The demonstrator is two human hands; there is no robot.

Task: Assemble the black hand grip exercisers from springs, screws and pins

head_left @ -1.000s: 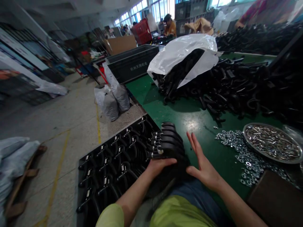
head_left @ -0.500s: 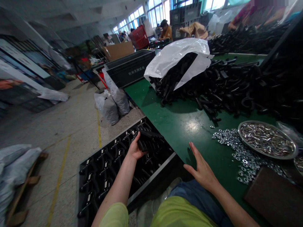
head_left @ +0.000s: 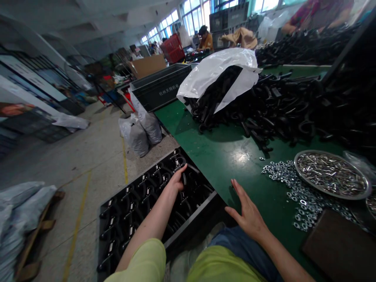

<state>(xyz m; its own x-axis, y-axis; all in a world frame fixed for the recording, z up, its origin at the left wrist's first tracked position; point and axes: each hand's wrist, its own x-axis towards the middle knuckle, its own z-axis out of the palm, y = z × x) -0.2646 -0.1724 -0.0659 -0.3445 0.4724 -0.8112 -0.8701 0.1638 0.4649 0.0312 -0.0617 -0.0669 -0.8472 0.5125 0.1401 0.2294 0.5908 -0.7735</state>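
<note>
My left hand [head_left: 176,181] reaches down into a black crate [head_left: 197,210] at my left. Its thumb lies along a black curved plastic part [head_left: 184,176], and its fingers are hidden around and under that part. Similar black curved parts with shiny metal pins [head_left: 146,192] lie in rows in the crate. Over the near edge of the green table [head_left: 214,156], my right hand [head_left: 249,215] is open with nothing in it, thumb apart from the fingers.
Loose metal nuts [head_left: 282,176] lie beside a round tray of small pins [head_left: 331,174] at the right. A dark block [head_left: 337,244] sits near me. Black parts spill from a white bag [head_left: 220,72]. Filled sacks [head_left: 135,135] stand on the floor; other people work farther back.
My left hand has moved slightly right and farther into the crate, and the black part in it has turned and gone down among the others. My right hand has hardly moved.
</note>
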